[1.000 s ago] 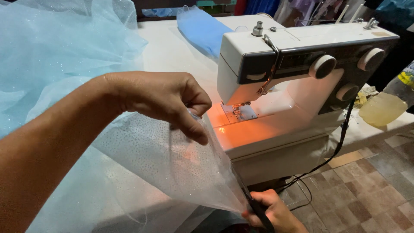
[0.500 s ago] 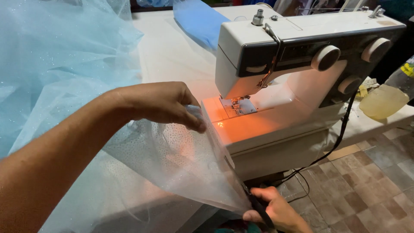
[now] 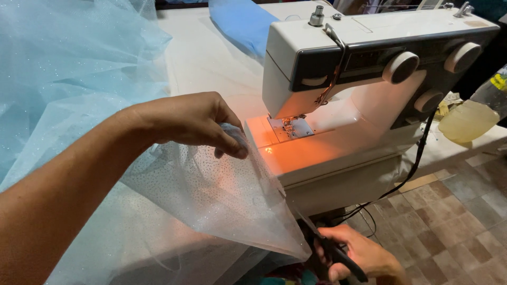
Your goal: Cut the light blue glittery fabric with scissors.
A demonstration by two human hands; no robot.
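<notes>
Head view of a sewing desk (image 3: pixel 200 58). The left hand (image 3: pixel 193 124) reaches in from the lower left, fingers pinched narrow on the upper edge of a sheet of tulle (image 3: pixel 211 195), just beside the sewing machine (image 3: pixel 369 84). The right hand (image 3: pixel 359 256), low at the desk's front edge, is closed around the handles of dark scissors (image 3: pixel 330 248), whose blades point up and left toward the fabric's lower corner; whether the blades touch the tulle cannot be told. The stretched edge runs diagonally from the left hand, above and to the left, down to the scissors at the lower right, so its long axis lies along the line joining the two hands, and the right hand is the nearer to the free corner. The tulle is pale blue, sheer, finely dotted with glitter, taut between the hands and loose elsewhere; more of it billows in soft folds across the desk's left side. The machine is white and boxy with a dark front panel, three round dials, and a lamp casting orange light on its metal needle plate (image 3: pixel 288 126). A folded blue cloth (image 3: pixel 240 24) lies behind the machine. A black cable (image 3: pixel 417 163) hangs toward the tiled floor (image 3: pixel 454 211).
</notes>
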